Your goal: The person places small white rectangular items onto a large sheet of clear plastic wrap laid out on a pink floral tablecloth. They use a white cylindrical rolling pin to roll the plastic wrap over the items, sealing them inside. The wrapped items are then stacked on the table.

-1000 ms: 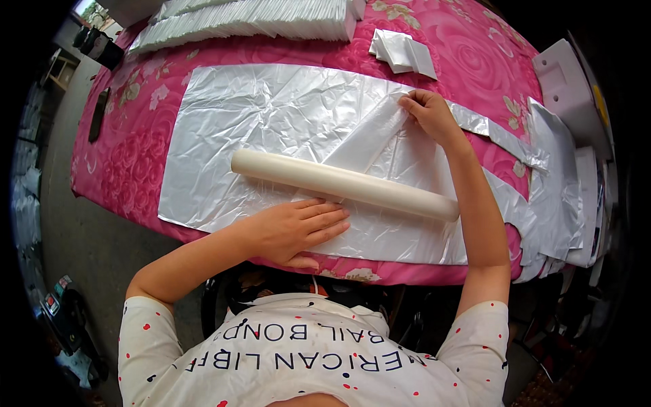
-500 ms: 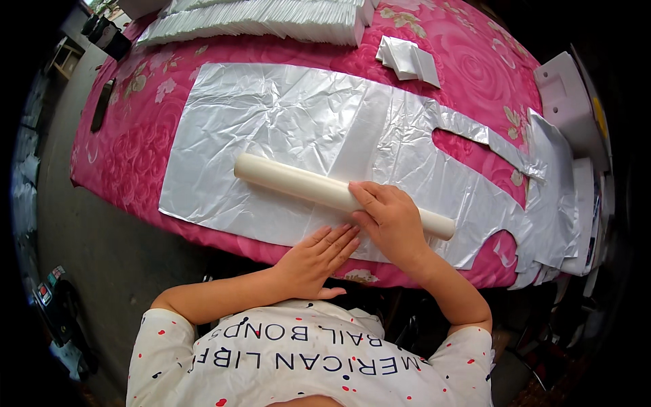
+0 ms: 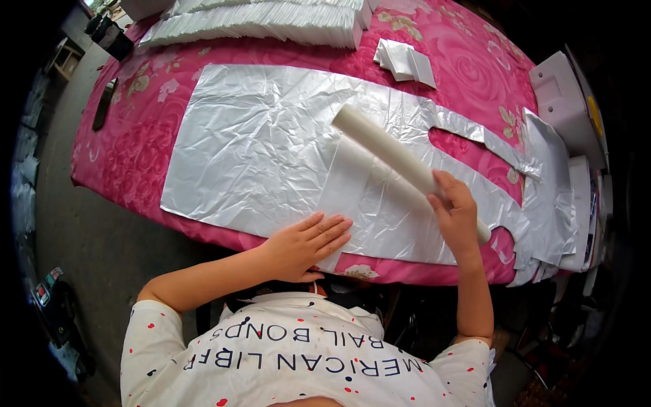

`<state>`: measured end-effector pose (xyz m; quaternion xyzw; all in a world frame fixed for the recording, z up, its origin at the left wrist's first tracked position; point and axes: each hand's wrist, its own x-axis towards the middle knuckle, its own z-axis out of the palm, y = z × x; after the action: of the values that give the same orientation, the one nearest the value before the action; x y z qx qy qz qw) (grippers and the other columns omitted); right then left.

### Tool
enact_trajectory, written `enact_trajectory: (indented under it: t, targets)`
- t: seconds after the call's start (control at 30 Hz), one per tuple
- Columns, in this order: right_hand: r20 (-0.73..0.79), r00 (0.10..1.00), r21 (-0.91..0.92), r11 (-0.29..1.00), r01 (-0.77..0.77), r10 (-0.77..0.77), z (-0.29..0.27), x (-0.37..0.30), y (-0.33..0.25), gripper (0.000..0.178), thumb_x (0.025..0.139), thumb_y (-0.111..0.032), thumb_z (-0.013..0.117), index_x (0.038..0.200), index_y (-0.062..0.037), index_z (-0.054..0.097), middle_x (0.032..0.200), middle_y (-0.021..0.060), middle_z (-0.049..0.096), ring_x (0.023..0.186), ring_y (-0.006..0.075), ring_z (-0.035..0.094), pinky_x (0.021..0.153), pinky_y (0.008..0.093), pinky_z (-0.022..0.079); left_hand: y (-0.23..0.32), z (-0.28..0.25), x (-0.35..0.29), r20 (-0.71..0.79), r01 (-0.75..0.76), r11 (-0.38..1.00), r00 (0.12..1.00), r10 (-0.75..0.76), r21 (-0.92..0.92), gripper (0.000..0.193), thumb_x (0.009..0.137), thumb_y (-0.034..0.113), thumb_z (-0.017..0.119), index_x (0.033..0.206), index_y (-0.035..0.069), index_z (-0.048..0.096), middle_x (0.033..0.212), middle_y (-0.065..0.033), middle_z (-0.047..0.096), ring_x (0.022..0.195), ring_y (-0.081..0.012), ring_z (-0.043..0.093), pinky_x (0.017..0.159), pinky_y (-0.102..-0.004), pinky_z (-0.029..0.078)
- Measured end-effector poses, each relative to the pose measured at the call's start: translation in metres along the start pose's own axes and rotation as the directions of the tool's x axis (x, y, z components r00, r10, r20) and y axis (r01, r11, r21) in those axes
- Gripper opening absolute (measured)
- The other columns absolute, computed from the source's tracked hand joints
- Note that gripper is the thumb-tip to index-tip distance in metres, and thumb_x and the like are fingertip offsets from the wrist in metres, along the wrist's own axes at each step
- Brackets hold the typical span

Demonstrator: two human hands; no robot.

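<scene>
White tube has swung rightward and steeper over the silvery plastic sheet, baring the sheet's left-middle stretch; right hand has thumb and fingers wrapped round it toward its near end. Left hand lies flat at the sheet's near edge, fingers slightly spread, gripping nothing. White box at right, dark bottle far left: contents not visible.

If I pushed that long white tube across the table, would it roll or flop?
The white tube would probably roll, since it looks round and smooth. It's likely stiff: the right hand grips it nearer one end, yet it shows no bend.
</scene>
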<state>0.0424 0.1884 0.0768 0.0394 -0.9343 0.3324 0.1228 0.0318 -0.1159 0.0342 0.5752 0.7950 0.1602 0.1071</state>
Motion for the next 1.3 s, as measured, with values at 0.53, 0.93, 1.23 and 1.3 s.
enact_trajectory:
  t: [0.53,0.93,1.23,1.3]
  targets:
    - [-0.001,0.935,-0.153,0.924,0.351,-0.355,0.066,0.116,0.008,0.042,0.068,-0.004,0.068,0.110,-0.0091,0.061,0.111,0.0063,0.061,0.105,0.0270,0.053,0.090,0.0360,0.042,0.023,0.021,-0.006,-0.046,-0.054,0.989,0.997,0.061,0.140,0.056,0.083,0.022,0.045,0.135,0.002,0.034,0.144,-0.0144,0.030,0.135,-0.0258,0.026,0.109,-0.0403,0.021]
    - [0.448,0.768,0.214,0.889,0.405,-0.457,0.069,-0.003,-0.056,0.045,0.065,-0.002,0.062,0.111,-0.0031,0.057,0.123,0.0114,0.052,0.120,0.0318,0.043,0.097,0.0387,0.040,-0.004,0.009,-0.022,-0.469,-0.258,0.954,0.869,0.160,-0.153,0.048,0.076,0.010,0.059,0.122,0.002,0.049,0.131,-0.0161,0.045,0.124,-0.0265,0.042,0.103,-0.0391,0.034]
    - [0.191,0.880,-0.067,0.889,0.453,-0.434,0.083,-0.012,-0.041,0.032,0.067,-0.009,0.065,0.099,-0.0083,0.064,0.106,0.0055,0.061,0.094,0.0223,0.058,0.079,0.0341,0.048,-0.018,-0.014,0.008,-0.338,0.113,0.988,0.931,-0.142,-0.104,0.066,0.065,0.025,0.065,0.124,0.000,0.047,0.118,-0.0140,0.056,0.107,-0.0266,0.056,0.091,-0.0385,0.042]
    - [0.181,0.915,0.013,0.931,0.365,-0.361,0.080,-0.006,-0.043,0.027,0.069,-0.007,0.064,0.096,-0.0065,0.065,0.096,0.0061,0.063,0.084,0.0230,0.060,0.072,0.0330,0.049,-0.018,-0.018,0.013,-0.389,0.131,0.979,0.903,-0.182,-0.155,0.064,0.067,0.025,0.065,0.124,0.000,0.048,0.108,-0.0136,0.061,0.097,-0.0274,0.060,0.084,-0.0386,0.045]
